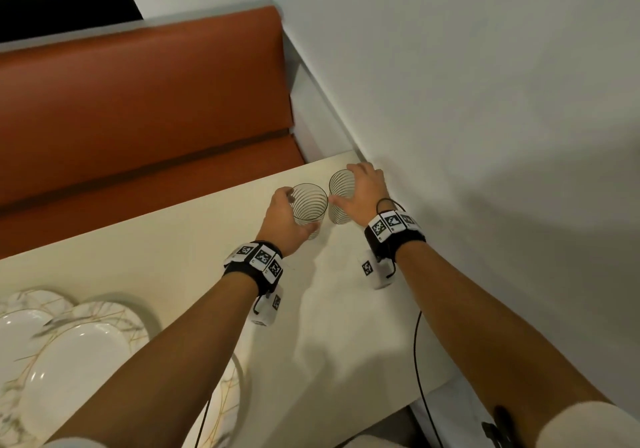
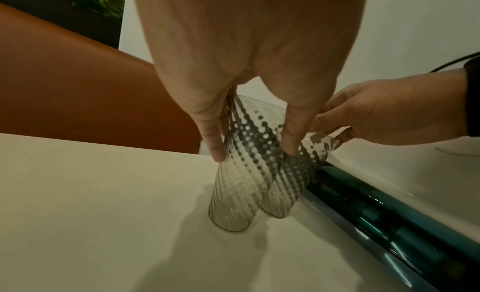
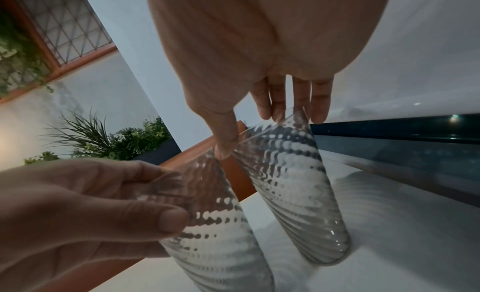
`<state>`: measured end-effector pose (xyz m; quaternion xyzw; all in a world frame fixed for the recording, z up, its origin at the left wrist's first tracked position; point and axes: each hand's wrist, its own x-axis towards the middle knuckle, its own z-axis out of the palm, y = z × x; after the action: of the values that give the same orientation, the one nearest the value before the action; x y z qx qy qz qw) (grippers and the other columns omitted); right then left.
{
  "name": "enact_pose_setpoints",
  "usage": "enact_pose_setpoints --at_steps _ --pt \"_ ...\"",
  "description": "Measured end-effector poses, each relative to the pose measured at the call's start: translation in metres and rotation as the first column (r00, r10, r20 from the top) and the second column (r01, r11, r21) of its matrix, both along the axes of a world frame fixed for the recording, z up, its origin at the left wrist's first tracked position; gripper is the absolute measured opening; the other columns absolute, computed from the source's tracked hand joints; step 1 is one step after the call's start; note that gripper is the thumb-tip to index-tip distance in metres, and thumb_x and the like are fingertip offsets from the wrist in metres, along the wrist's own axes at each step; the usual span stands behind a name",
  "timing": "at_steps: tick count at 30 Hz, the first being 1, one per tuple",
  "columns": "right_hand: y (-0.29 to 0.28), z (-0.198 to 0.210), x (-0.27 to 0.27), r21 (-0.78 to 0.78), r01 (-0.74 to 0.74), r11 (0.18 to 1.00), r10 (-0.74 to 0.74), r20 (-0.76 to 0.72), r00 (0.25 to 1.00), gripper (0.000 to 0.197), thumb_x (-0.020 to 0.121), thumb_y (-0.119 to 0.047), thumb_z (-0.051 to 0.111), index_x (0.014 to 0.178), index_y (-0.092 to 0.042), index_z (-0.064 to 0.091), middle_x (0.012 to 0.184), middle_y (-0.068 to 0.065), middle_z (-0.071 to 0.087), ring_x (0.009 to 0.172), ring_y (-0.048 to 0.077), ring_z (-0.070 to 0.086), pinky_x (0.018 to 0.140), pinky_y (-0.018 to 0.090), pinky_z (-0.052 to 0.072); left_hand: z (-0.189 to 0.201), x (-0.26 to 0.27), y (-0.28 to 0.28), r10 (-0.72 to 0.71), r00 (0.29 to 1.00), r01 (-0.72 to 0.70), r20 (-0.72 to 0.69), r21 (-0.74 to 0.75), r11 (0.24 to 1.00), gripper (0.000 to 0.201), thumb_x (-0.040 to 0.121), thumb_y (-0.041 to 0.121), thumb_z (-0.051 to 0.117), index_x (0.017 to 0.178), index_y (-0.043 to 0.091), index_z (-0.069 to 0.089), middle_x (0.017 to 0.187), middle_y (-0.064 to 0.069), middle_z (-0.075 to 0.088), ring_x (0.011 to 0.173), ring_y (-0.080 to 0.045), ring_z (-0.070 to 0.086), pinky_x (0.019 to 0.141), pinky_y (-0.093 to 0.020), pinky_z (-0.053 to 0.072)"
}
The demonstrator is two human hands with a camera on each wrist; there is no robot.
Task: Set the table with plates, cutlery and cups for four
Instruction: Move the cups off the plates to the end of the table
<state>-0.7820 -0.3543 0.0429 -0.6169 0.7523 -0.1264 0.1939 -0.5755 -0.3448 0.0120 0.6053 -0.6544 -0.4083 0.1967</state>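
Two clear ribbed glasses stand side by side on the cream table, near its far right corner by the wall. My left hand grips the left glass near the rim, thumb on one side and fingers on the other. My right hand holds the right glass the same way. In the left wrist view, my left hand clasps the left glass, whose base is at the tabletop, with the right glass beside it. In the right wrist view, my right hand pinches the right glass.
A pile of white plates with marbled rims lies at the near left of the table. An orange bench runs along the far side. The white wall borders the table on the right, with a dark teal strip at its foot.
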Motion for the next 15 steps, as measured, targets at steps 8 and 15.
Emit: enact_pose_setpoints --at_steps 8,15 --pt "-0.019 -0.004 -0.005 -0.028 0.029 0.999 -0.028 0.015 0.999 0.083 0.081 -0.049 0.076 0.148 -0.013 0.042 0.149 0.007 0.042 0.133 0.032 0.039 0.112 0.048 0.037 -0.003 -0.013 -0.022 0.025 1.0 -0.025 -0.016 -0.016 1.0 0.097 0.076 0.026 0.091 0.151 0.011 0.031 0.149 -0.01 0.046 0.133 -0.028 0.052 0.109 -0.043 0.047" --pt "-0.019 0.001 -0.004 -0.029 0.048 0.998 -0.048 0.002 0.999 0.088 0.081 -0.051 0.074 0.151 -0.013 0.036 0.154 0.008 0.04 0.137 0.033 0.036 0.113 0.048 0.036 -0.003 -0.009 -0.023 0.004 1.0 -0.003 -0.017 0.053 0.999 0.119 0.071 0.032 0.094 0.16 0.011 0.017 0.157 -0.012 0.04 0.142 -0.028 0.043 0.116 -0.04 0.039"
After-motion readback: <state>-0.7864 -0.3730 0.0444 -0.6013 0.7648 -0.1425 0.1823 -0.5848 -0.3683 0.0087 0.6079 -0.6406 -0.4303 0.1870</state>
